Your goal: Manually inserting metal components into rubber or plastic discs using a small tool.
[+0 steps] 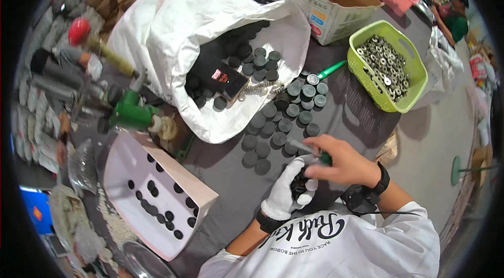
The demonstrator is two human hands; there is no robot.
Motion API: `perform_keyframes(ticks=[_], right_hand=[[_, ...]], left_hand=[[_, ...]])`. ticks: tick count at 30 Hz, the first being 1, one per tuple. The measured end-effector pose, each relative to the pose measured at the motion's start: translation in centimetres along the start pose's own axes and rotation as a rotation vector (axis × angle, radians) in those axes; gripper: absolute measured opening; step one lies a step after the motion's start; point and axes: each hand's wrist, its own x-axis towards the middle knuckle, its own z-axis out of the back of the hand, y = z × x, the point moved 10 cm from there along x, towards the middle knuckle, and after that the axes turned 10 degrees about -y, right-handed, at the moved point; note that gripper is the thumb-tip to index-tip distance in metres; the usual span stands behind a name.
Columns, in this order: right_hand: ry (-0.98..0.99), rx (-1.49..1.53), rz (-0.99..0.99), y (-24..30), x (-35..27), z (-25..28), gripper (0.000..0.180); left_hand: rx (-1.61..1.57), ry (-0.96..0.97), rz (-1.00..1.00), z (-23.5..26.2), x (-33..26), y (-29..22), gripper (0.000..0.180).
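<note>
While the far left dissolves into blur for me, I can make out a green lever press (127,111) with a red knob (79,32), its foot hidden behind a pale bin (121,165) where loose black discs (149,208) lie scattered. Next comes a white woven sack (157,31), gaping toward the grey tabletop (220,160); its folds hide how far back the contents go, and a dark phone (228,81) lies in its mouth. Dark grey discs (281,124) cluster in front. Lower down, the gloved left hand (286,194) curls around small dark pieces (299,186), too covered by fingers for me to identify. Bare, the right hand (344,163) grips a green-handled tool (325,159) just above, its shaft blurred; whether the hands touch, I can't tell. Farther up, a cardboard box (336,21) conceals most of its inside. Rightward, a lime-green basket (367,85) holds metal rings (386,60), and a co-worker (455,19) shows too small to read.
</note>
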Motion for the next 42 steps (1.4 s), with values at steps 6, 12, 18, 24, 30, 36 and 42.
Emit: perform_keyframes(ticks=[6, 12, 18, 24, 30, 36, 42], right_hand=[[-0.407, 0.563, -0.473, -9.9, -1.2, 3.3, 0.032], [-0.552, 0.742, -0.467, -14.1, -2.6, 3.2, 0.031], [-0.485, 0.692, -0.430, -13.5, -2.0, 2.8, 0.030], [-0.474, 0.618, -0.438, -13.9, -2.2, 2.9, 0.030], [-0.477, 0.512, -0.505, -13.6, -2.3, 2.6, 0.029], [-0.535, 0.065, -0.303, -9.7, 0.4, 3.7, 0.027], [-0.467, -0.284, 0.054, -2.5, 8.5, 1.1, 0.031]], left_hand=[[0.218, -0.271, -0.599, -2.1, -8.0, -8.7, 0.023], [0.154, -0.979, -1.651, 0.6, -29.0, -17.8, 0.024], [1.336, -1.759, -1.500, -1.3, -30.4, -18.2, 0.047], [0.965, -0.386, -1.597, -9.6, -15.6, -14.1, 0.026], [0.382, -0.222, -0.521, -3.8, -0.3, -5.9, 0.022], [0.132, -0.138, -0.307, -0.3, 1.2, -5.3, 0.043], [-0.191, 0.075, -0.283, -1.0, 2.4, -5.6, 0.051]])
